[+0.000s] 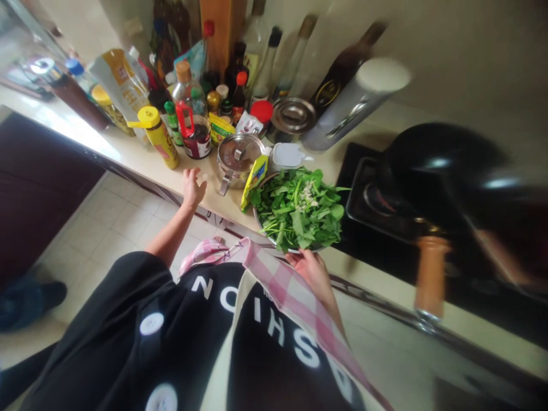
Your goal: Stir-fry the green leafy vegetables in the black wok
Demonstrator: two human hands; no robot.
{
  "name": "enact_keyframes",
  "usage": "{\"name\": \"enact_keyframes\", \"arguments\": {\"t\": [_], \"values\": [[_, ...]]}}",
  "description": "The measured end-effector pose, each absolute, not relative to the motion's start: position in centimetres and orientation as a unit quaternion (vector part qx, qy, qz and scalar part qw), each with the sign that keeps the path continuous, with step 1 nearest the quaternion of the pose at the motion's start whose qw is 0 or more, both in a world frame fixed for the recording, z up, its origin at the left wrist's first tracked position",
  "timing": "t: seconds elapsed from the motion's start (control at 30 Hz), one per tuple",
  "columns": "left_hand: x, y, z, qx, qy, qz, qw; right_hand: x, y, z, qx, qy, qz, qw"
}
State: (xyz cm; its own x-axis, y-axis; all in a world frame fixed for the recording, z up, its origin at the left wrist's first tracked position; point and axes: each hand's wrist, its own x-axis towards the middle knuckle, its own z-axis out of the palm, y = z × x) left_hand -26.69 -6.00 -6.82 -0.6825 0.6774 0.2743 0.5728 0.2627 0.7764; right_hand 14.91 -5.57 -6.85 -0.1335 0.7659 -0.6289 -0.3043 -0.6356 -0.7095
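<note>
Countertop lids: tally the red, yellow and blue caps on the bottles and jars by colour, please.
Red plastic caps: 4
Yellow plastic caps: 2
Blue plastic caps: 1
Total: 7

one bowl of greens (pixel 298 208), one wok (pixel 445 171)

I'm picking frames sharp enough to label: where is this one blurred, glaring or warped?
Head view: the wok and its wooden handle on the right are smeared by motion blur; glare whitens the counter edge at left; the wide lens bends the bottles outward; the bowl of greens and both hands stay fairly sharp.
</note>
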Motion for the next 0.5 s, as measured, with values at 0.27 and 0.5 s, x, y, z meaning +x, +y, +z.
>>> {"name": "enact_keyframes", "arguments": {"t": [0.27,0.5], "values": [[-29.5,-3.4,-9.1,0.481,0.798,0.348,0.105,14.9,-5.6,-7.2,-0.558,-0.209,0.722,0.352],[-29.8,-3.6,-7.7,0.402,0.820,0.404,0.051,15.0,-5.6,-7.7,-0.555,-0.222,0.727,0.338]]}}
